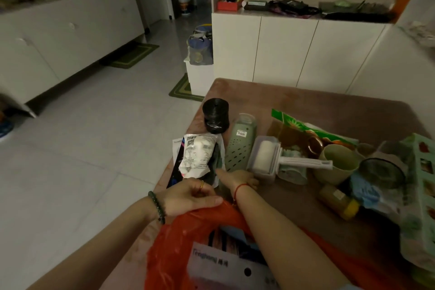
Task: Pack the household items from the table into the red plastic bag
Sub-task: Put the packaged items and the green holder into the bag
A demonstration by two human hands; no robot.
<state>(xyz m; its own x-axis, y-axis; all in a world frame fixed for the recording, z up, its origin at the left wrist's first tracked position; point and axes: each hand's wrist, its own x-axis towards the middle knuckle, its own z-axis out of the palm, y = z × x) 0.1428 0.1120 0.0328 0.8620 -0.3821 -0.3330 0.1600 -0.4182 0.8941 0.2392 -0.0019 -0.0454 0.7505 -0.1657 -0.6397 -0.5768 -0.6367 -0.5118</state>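
Packaging inside red plastic bag runs off the bottom edge.

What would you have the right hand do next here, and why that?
Probably grasp the white packet, which lies just beside the right hand, and lift it into the red plastic bag. The left hand grips the bag's rim, so its mouth looks ready, and that packet lies nearest to it.

White cabinet, green floor mat (striped border)
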